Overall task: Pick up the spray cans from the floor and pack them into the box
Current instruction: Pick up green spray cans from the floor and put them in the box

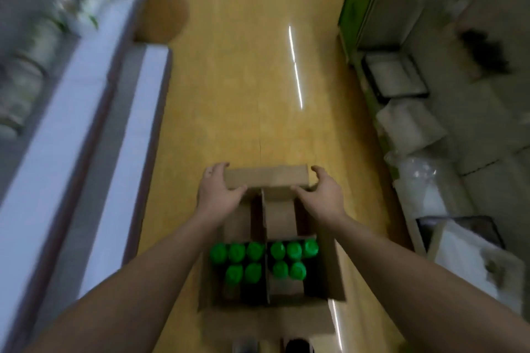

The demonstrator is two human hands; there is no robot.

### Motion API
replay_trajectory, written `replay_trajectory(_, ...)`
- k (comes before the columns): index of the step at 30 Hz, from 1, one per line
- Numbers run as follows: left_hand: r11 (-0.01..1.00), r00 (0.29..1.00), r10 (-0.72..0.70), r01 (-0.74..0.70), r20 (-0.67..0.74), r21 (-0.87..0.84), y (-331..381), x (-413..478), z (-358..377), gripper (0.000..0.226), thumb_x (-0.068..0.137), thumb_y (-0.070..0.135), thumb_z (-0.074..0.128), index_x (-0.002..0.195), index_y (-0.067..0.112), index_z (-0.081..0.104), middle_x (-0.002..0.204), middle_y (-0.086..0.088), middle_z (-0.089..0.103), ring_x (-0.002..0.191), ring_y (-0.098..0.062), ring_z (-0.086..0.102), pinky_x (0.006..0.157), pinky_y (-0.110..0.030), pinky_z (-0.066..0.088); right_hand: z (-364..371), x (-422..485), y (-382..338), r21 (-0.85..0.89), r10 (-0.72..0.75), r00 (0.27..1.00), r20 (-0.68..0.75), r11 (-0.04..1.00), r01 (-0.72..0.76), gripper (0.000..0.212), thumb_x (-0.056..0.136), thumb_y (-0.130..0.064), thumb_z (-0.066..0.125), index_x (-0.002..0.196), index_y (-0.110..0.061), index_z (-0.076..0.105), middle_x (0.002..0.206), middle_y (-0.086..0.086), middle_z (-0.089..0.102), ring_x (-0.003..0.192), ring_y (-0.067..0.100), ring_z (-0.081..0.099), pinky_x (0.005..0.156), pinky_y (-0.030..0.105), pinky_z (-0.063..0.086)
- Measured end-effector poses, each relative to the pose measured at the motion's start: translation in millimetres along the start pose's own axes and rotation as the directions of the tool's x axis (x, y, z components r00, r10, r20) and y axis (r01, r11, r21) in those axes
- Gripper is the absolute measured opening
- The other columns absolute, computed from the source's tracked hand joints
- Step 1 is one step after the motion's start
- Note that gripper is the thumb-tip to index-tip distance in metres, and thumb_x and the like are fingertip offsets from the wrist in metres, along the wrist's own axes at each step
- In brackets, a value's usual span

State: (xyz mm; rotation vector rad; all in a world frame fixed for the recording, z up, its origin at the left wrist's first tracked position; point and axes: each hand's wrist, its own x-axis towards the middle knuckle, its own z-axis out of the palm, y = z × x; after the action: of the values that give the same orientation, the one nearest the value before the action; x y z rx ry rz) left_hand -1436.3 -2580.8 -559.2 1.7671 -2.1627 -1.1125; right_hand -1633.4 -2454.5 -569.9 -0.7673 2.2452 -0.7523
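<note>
An open cardboard box point(334, 275) sits on the yellow floor in front of me, split by a cardboard divider point(265, 241). Several spray cans with green caps point(255, 251) stand upright in its near half, on both sides of the divider. My left hand point(219, 190) grips the left end of the far flap point(266, 179), fingers curled over its outer edge and thumb on top. My right hand point(321, 192) grips the flap's right end the same way. The picture is blurred by motion.
White shelving point(94, 112) runs along the left of the aisle, with blurred green and white goods on it. Low shelves on the right hold white packets point(410, 126) and a dark tray point(393, 74). A large brown cardboard shape point(163, 3) stands far left.
</note>
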Motion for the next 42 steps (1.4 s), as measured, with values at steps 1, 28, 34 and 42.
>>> replay_trajectory(1,0.998,0.998,0.06,-0.06,-0.023,0.025,34,-2,-29,0.068,0.086,0.039,0.076,0.144,0.023,0.046,0.144,-0.002,0.044,0.127,-0.025,0.048,0.096,-0.031,0.041,-28,-3,-31,0.005,-0.032,0.999,-0.037,0.999,0.032,0.081,0.084,-0.047,0.076,0.153,-0.024,0.04,0.147,0.002,0.053,0.131,0.023,0.052,0.102,0.037,0.049)
replay_trajectory(28,-0.193,-0.166,0.962,-0.975,0.218,0.107,568,-417,-55,0.083,0.084,0.073,0.055,0.154,0.034,0.033,0.164,-0.007,0.025,0.151,-0.033,0.014,0.122,-0.048,0.02,-510,-496,-23,-0.236,-0.032,0.338,-0.941,0.778,-0.582,0.089,0.083,-0.066,0.061,0.157,-0.033,0.024,0.165,0.014,0.023,0.152,0.036,0.015,0.121,0.05,0.022)
replay_trajectory(34,-0.502,-0.506,0.837,-0.862,0.208,-0.075,549,-658,19,0.084,0.082,0.074,0.056,0.154,0.038,0.031,0.165,-0.007,0.02,0.152,-0.033,0.009,0.123,-0.05,0.014,-484,-722,77,0.037,0.147,0.065,-0.987,0.603,-0.797,0.091,0.082,-0.069,0.061,0.157,-0.034,0.023,0.167,0.014,0.017,0.154,0.034,0.01,0.122,0.05,0.021)
replay_trajectory(42,-0.753,-0.822,0.557,-0.56,0.117,-0.346,426,-961,89,0.086,0.079,0.077,0.056,0.153,0.04,0.032,0.166,-0.003,0.018,0.153,-0.029,0.002,0.12,-0.059,0.007,-368,-1020,179,0.429,0.372,-0.304,-0.877,0.324,-0.843,0.092,0.082,-0.07,0.062,0.158,-0.035,0.023,0.168,0.009,0.012,0.155,0.032,0.003,0.123,0.05,0.014)
